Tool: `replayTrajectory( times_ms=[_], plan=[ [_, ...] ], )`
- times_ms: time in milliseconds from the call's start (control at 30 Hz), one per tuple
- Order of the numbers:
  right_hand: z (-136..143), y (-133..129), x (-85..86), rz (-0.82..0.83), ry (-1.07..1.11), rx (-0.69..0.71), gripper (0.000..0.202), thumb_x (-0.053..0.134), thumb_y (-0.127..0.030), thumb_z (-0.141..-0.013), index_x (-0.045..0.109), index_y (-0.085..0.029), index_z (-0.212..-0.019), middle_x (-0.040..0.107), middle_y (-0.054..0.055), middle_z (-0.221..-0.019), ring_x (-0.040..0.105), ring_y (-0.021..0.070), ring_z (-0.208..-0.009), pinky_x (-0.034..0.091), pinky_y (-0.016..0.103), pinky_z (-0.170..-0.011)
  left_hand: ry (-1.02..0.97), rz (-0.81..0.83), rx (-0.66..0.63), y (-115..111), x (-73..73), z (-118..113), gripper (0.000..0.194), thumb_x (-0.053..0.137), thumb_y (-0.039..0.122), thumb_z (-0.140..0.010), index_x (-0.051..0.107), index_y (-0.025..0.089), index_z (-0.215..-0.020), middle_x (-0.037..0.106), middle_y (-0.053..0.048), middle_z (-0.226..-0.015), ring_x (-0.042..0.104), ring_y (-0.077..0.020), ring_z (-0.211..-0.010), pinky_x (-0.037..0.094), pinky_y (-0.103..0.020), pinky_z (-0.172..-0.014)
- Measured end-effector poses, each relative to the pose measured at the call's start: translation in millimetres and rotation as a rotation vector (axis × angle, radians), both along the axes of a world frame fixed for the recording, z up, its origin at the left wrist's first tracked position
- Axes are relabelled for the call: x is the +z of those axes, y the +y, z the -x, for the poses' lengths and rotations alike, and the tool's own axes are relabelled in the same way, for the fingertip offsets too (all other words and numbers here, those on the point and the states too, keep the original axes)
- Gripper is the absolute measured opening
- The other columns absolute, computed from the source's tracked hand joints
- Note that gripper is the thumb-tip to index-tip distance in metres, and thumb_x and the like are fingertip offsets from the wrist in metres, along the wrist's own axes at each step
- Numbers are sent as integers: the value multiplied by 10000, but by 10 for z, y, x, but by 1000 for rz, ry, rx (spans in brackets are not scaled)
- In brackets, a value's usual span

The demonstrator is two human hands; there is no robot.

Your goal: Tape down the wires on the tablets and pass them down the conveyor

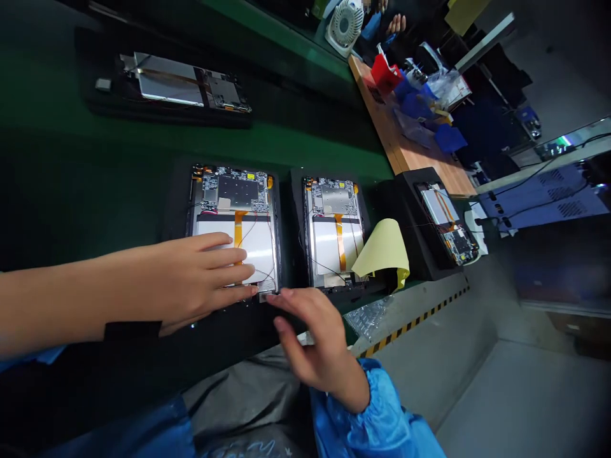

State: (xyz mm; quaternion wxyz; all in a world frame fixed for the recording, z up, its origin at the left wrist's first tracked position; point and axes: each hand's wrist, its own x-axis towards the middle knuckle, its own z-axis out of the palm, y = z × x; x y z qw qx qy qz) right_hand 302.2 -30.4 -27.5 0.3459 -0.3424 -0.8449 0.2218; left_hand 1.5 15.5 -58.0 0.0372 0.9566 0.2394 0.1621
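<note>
Dim overall; dark green table [138, 143] sinks to near-black at left and lower left, while the floor [534, 394] at right is lit a flat, even grey. White glare streaks the two nearest batteries [324, 247], softer sheen on the blue sleeve [382, 407]. Wide lens stretches things toward the edges, and the blue bags [414, 105] farther off go soft

Identified as an electronics assembly workshop, from opened tablet-like devices [329, 232] with bare circuit boards [237, 193], set out from 10 o'clock through centre to 3 o'clock beside a stretch of green worktop [133, 143]. Logged in support: wooden bench [408, 157] at 1 o'clock with red container [386, 75] and blue bins [414, 105], vented blue casing [529, 198] with cables at 3 o'clock, yellow-and-black floor tape [415, 323] at 4 o'clock, gathered blue work sleeve [382, 410] at 5 o'clock.
</note>
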Motion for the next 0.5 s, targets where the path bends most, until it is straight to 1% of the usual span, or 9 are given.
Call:
replayTrajectory(
  times_ms=[67,100,133,200,267,300,367,433,500],
  plan=[
    [-9,-61,-70,-30,-53,44,652,648,-60,-1037,550,-223,-1661,894,133,-1246,847,290,-1109,733,451,-926,30,-50,-57,48,5,38,407,664,294,-1059,763,341,-1451,872,-24,-1256,778,-300,-1196,579,-438,-1108],
    [-16,-88,-106,-43,-72,51,670,640,-52,-1035,531,-205,-1678,895,138,-1260,846,289,-1141,728,460,-973,32,-56,-76,77,-4,46,413,657,310,-1074,743,337,-1477,865,-19,-1302,769,-299,-1246,565,-438,-1146],
    [-25,-111,-141,-54,-89,54,694,634,-45,-1033,504,-188,-1700,894,142,-1280,844,287,-1172,715,473,-1032,21,-48,-85,110,-21,46,421,658,317,-1081,725,340,-1496,851,-10,-1369,750,-298,-1317,533,-443,-1212],
    [-45,-146,-203,-84,-107,59,749,634,-44,-1029,444,-165,-1743,891,145,-1312,846,282,-1216,679,492,-1130,-28,-37,-121,194,-68,26,435,662,303,-1091,694,346,-1523,801,3,-1511,689,-298,-1458,418,-474,-1351],
    [-63,-169,-260,-108,-99,52,789,642,-51,-1024,412,-167,-1769,898,130,-1305,852,273,-1238,657,485,-1180,-75,-30,-190,304,-104,-9,456,663,258,-1092,676,346,-1540,753,8,-1595,641,-290,-1538,313,-494,-1425],
    [-68,-177,-289,-117,-85,45,800,647,-53,-1019,405,-168,-1773,901,124,-1296,853,270,-1252,652,476,-1191,-79,-16,-227,367,-106,-26,471,669,236,-1088,673,354,-1543,742,11,-1610,634,-283,-1551,290,-497,-1437],
    [-69,-192,-344,-134,-44,33,815,655,-62,-1012,392,-164,-1777,906,118,-1283,854,265,-1273,652,464,-1197,-23,38,-289,497,-74,-55,502,706,225,-1073,673,388,-1547,732,17,-1622,639,-276,-1555,300,-499,-1435],
    [-56,-209,-389,-137,1,18,821,659,-82,-1015,375,-166,-1781,905,122,-1289,851,266,-1289,657,469,-1192,24,75,-350,611,-5,-82,488,742,270,-1072,687,418,-1533,728,27,-1626,644,-273,-1553,333,-487,-1420],
    [-33,-231,-410,-112,44,-4,813,667,-113,-1026,370,-182,-1780,899,129,-1306,854,267,-1288,671,466,-1171,26,78,-387,688,69,-126,449,745,330,-1087,700,395,-1528,726,13,-1631,630,-275,-1566,359,-465,-1404]
  ],
)
